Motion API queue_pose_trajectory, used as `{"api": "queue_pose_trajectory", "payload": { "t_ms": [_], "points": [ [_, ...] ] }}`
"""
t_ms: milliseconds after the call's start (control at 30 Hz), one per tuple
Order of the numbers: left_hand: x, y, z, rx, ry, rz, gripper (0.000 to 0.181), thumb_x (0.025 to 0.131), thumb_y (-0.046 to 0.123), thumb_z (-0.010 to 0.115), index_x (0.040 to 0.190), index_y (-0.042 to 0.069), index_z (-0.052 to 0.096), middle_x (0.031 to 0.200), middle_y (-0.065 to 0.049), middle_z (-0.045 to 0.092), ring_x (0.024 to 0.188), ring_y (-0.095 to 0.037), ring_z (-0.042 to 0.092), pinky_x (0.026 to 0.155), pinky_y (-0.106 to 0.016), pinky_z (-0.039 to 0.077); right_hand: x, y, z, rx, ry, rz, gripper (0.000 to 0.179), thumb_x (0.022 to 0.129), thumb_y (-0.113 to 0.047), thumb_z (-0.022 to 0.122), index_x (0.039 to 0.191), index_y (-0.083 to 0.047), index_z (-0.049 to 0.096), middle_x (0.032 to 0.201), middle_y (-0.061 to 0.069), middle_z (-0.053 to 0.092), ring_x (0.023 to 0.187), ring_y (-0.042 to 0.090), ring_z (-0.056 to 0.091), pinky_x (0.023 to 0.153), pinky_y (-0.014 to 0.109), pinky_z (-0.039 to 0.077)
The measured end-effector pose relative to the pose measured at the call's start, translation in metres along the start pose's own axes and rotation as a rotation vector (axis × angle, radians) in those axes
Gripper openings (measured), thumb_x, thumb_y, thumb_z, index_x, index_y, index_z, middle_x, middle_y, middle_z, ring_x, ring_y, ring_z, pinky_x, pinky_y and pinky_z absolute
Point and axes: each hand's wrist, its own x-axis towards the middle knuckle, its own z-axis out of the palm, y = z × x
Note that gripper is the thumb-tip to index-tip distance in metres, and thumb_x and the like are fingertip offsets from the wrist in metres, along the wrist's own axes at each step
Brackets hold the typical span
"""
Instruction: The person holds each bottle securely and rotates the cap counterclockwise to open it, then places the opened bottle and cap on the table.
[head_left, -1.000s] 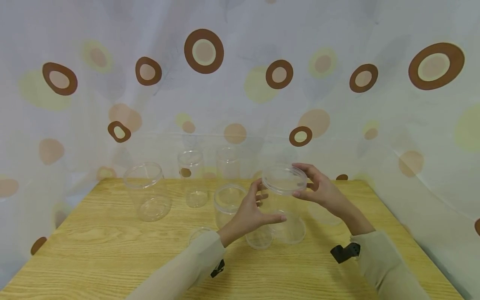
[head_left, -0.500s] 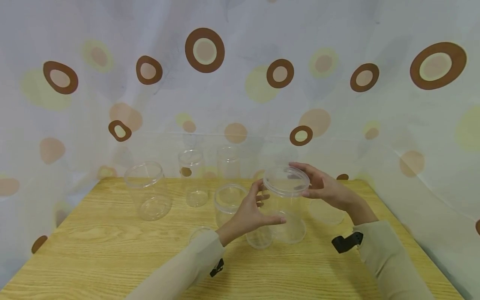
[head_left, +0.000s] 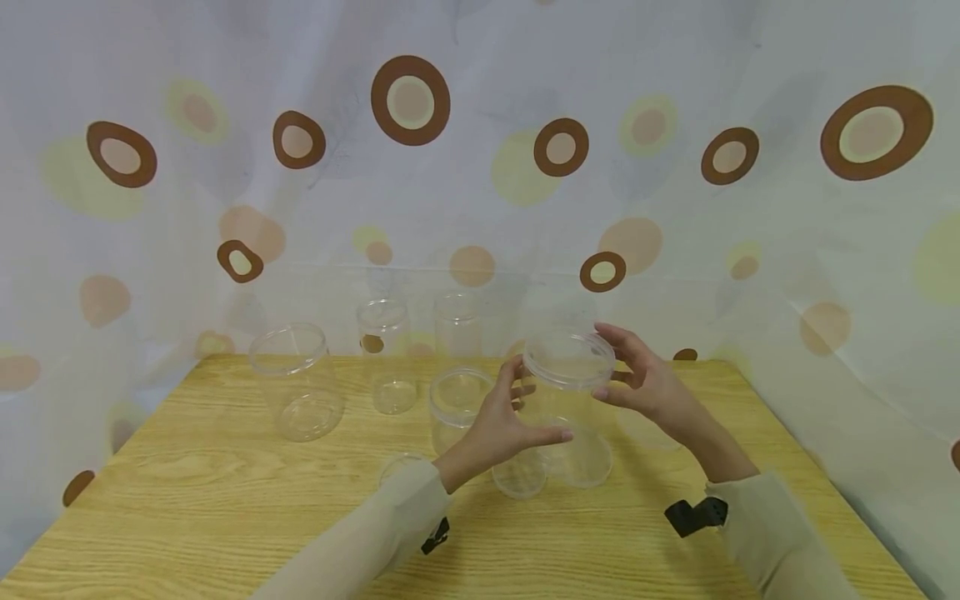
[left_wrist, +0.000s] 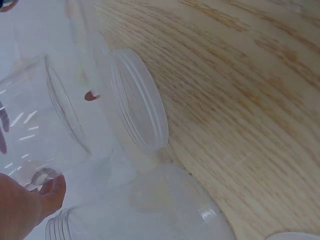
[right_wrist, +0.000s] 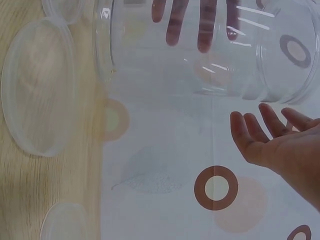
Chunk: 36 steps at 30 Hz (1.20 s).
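Note:
In the head view, my left hand (head_left: 487, 429) holds a clear wide jar (head_left: 551, 404) tilted above the table, its thumb in front and its fingers at the far side. The right wrist view shows those left fingers (right_wrist: 177, 25) through the jar wall. A clear ringed lid (head_left: 567, 367) sits at the jar's top. My right hand (head_left: 652, 383) is spread around the right side of this lid. From the right wrist, the right fingers (right_wrist: 242, 135) appear bent with their tips just off the jar's edge. Whether the right thumb touches the lid is unclear.
Clear lids lie flat on the wooden table, among them a small lid (head_left: 517, 479) and a larger lid (head_left: 592, 458). A short jar (head_left: 457, 417) stands beside the left hand. Behind are two tall jars (head_left: 390, 358) and a wide jar (head_left: 296, 383). A patterned cloth (head_left: 480, 208) hangs behind.
My right hand turned around the lid to the right, then came back with its fingers more spread. The left hand stays in place, and the jar's top tilts slightly.

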Motion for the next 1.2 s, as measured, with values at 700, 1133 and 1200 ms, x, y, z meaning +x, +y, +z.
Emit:
{"api": "queue_pose_trajectory", "payload": {
  "t_ms": [700,1133,1200],
  "points": [
    [-0.001,-0.003,-0.001,-0.021,-0.056,0.043,0.094,0.067,0.022,0.082,0.14,0.022,0.023,0.131,-0.002,0.039,0.119,-0.025,0.048,0.098,-0.042,0.04,0.019,0.013,-0.02,0.295,-0.307,-0.064,0.071,0.09,-0.004,0.055,0.146,-0.005,0.012,0.144,0.012,0.024,0.123,0.019,0.039,0.093,0.028,0.045],
    [-0.001,-0.002,-0.002,-0.017,-0.032,0.028,0.093,0.067,0.026,0.082,0.138,0.032,0.022,0.133,-0.001,0.037,0.122,-0.025,0.045,0.1,-0.042,0.038,0.014,0.006,-0.015,0.248,-0.223,-0.109,0.068,0.091,-0.004,0.053,0.146,-0.01,0.014,0.148,0.008,0.02,0.126,0.009,0.035,0.095,0.024,0.042],
    [-0.001,-0.002,-0.002,-0.021,-0.026,0.027,0.093,0.067,0.028,0.082,0.138,0.033,0.021,0.133,0.0,0.037,0.122,-0.026,0.045,0.1,-0.043,0.038,0.012,0.004,-0.013,0.21,-0.169,-0.099,0.068,0.09,-0.002,0.054,0.146,-0.01,0.016,0.148,0.011,0.02,0.124,0.009,0.039,0.093,0.024,0.044]
  ]
}}
